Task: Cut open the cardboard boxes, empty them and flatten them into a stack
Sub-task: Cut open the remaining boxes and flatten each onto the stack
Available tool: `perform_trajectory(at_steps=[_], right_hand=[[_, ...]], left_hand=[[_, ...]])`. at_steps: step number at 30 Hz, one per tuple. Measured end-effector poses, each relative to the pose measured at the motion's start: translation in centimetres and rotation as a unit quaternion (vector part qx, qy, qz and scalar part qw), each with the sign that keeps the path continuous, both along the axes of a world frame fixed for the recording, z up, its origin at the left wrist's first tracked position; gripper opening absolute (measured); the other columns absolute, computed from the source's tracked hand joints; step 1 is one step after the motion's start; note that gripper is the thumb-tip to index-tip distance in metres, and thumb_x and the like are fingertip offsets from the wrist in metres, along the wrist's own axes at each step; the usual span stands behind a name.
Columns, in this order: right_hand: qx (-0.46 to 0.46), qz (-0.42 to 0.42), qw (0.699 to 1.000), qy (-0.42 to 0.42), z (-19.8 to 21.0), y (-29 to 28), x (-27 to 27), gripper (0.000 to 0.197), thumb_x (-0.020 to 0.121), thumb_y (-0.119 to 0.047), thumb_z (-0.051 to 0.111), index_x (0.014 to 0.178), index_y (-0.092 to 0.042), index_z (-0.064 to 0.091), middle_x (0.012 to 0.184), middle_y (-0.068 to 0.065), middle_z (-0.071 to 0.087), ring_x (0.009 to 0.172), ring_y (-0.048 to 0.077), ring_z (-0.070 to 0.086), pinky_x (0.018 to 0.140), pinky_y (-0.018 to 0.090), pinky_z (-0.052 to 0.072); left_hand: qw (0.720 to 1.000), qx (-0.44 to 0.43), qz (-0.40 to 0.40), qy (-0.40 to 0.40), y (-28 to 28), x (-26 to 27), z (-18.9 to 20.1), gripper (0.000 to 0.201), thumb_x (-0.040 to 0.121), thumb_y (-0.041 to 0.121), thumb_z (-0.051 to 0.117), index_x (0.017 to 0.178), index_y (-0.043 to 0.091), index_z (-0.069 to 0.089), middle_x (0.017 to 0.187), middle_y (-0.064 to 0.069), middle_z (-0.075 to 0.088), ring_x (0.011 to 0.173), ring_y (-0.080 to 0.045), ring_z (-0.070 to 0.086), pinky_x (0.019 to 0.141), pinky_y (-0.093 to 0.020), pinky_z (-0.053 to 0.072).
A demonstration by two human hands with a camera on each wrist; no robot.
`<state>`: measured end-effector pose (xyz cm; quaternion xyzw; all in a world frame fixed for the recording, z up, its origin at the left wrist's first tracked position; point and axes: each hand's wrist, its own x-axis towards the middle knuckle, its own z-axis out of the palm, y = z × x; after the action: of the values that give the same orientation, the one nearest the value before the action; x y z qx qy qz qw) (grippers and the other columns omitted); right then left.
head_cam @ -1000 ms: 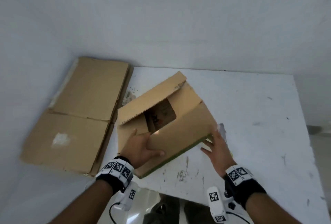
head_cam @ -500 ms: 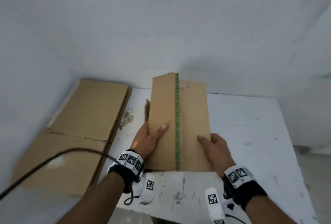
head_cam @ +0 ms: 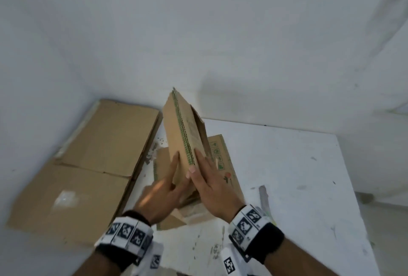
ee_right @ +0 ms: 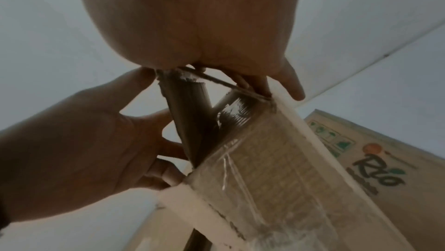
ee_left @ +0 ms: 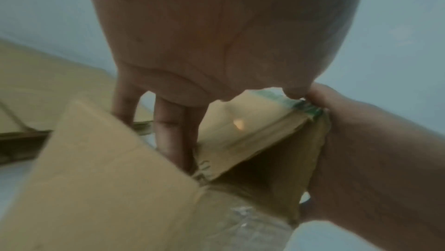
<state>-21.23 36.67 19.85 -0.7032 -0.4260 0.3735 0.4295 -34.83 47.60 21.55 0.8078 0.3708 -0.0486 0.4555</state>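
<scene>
A brown cardboard box with a green printed ridge stands collapsed on edge over the white table. My left hand presses its left face with straight fingers, and my right hand presses the right face, thumb beside the ridge. One printed panel of the box lies on the table under my right hand. The left wrist view shows my left fingers flat along the box, whose near end gapes in a narrow triangle. In the right wrist view, clear tape covers a flap of the box.
A stack of flattened cardboard lies to the left, partly off the table and against the white wall. The table's right half shows only paint marks and a scrap of tape. Its front edge runs just below my wrists.
The box has swung from lying open to standing on edge, ridge up and folded narrower. Both hands have shifted from holding its lower edge to pressing on its two faces.
</scene>
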Motion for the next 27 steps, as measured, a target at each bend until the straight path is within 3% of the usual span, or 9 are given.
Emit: perform_trajectory(at_steps=[4, 6, 9, 14, 17, 20, 22, 25, 27], right_hand=[[-0.084, 0.063, 0.988, -0.118, 0.4, 1.0, -1.4, 0.076, 0.086, -0.088, 0.007, 0.151, -0.057, -0.016, 0.169, -0.012, -0.002, 0.156, 0.016, 0.004, 0.119, 0.063, 0.021], [-0.136, 0.123, 0.968, -0.169, 1.0, 0.4, 0.2, 0.087, 0.079, -0.094, 0.009, 0.15, -0.054, -0.023, 0.169, -0.006, 0.008, 0.152, 0.021, 0.023, 0.117, 0.06, 0.024], [-0.201, 0.199, 0.94, -0.19, 1.7, -1.0, 3.5, 0.103, 0.067, -0.102, 0.014, 0.145, -0.053, -0.032, 0.156, -0.005, 0.044, 0.133, 0.024, 0.052, 0.116, 0.056, 0.024], [-0.199, 0.149, 0.949, -0.194, 0.6, -2.7, 3.6, 0.094, 0.072, -0.101, 0.015, 0.146, -0.06, -0.025, 0.138, -0.003, 0.061, 0.119, 0.022, 0.06, 0.11, 0.055, 0.037], [-0.135, 0.061, 0.975, -0.164, 0.4, -2.4, 1.3, 0.085, 0.087, -0.087, 0.022, 0.156, -0.049, -0.011, 0.136, -0.002, 0.062, 0.112, 0.017, 0.064, 0.097, 0.042, 0.054], [-0.106, 0.005, 0.99, -0.095, 0.7, -2.0, 0.0, 0.107, 0.08, -0.078, 0.058, 0.159, -0.04, -0.003, 0.131, -0.017, 0.052, 0.104, -0.004, 0.052, 0.08, 0.004, 0.042], [-0.095, -0.032, 0.991, -0.087, 0.1, -1.9, 0.2, 0.124, 0.063, -0.081, 0.073, 0.159, -0.044, 0.004, 0.127, -0.015, 0.049, 0.108, 0.001, 0.05, 0.082, 0.008, 0.039], [-0.076, -0.049, 0.987, -0.134, -2.3, -1.8, 1.0, 0.129, 0.052, -0.089, 0.072, 0.157, -0.046, 0.011, 0.129, -0.007, 0.05, 0.12, 0.012, 0.049, 0.099, 0.03, 0.047], [-0.082, -0.046, 0.982, -0.162, -3.7, -2.0, 1.0, 0.132, 0.05, -0.089, 0.073, 0.157, -0.045, 0.011, 0.143, 0.0, 0.04, 0.135, 0.019, 0.039, 0.109, 0.042, 0.044]], left_hand=[[0.993, -0.003, 0.089, -0.083, -1.0, -2.9, -1.7, 0.078, 0.078, 0.095, 0.025, 0.142, 0.073, -0.013, 0.16, 0.01, 0.038, 0.129, -0.017, 0.058, 0.106, -0.052, 0.048], [0.995, 0.041, 0.057, -0.066, -1.6, -3.5, -2.1, 0.077, 0.08, 0.093, 0.022, 0.143, 0.069, -0.017, 0.164, 0.013, 0.027, 0.131, -0.016, 0.055, 0.107, -0.048, 0.047], [0.993, 0.107, -0.03, -0.032, -3.3, -2.9, -2.1, 0.093, 0.082, 0.087, 0.037, 0.147, 0.06, -0.024, 0.163, 0.012, 0.024, 0.117, -0.015, 0.062, 0.088, -0.029, 0.053], [0.989, 0.128, 0.026, -0.068, -6.4, -0.6, -4.7, 0.113, 0.087, 0.064, 0.064, 0.151, 0.049, -0.028, 0.165, 0.008, 0.011, 0.13, -0.018, 0.054, 0.095, -0.027, 0.048], [0.982, 0.142, 0.082, -0.095, -6.5, 0.9, -6.2, 0.107, 0.094, 0.045, 0.062, 0.151, 0.045, -0.029, 0.168, -0.003, 0.006, 0.135, -0.03, 0.051, 0.101, -0.036, 0.051], [0.985, 0.159, 0.035, -0.058, -5.9, 1.8, -6.8, 0.118, 0.086, 0.055, 0.068, 0.152, 0.043, -0.029, 0.168, 0.005, -0.014, 0.155, -0.03, 0.009, 0.117, -0.052, 0.037], [0.99, 0.044, 0.066, -0.114, -5.3, 1.5, -6.4, 0.138, 0.07, 0.049, 0.085, 0.15, 0.051, -0.027, 0.165, 0.015, -0.002, 0.154, -0.019, 0.012, 0.118, -0.05, 0.036], [0.97, -0.13, 0.103, -0.179, -5.5, 0.1, -6.5, 0.143, 0.068, 0.006, 0.087, 0.154, 0.049, -0.018, 0.154, 0.012, 0.039, 0.138, 0.001, 0.043, 0.111, -0.052, 0.043], [0.933, -0.234, 0.134, -0.237, -5.9, -0.3, -6.9, 0.133, 0.074, -0.017, 0.075, 0.157, 0.045, -0.008, 0.126, 0.013, 0.068, 0.117, -0.024, 0.065, 0.099, -0.061, 0.05]])
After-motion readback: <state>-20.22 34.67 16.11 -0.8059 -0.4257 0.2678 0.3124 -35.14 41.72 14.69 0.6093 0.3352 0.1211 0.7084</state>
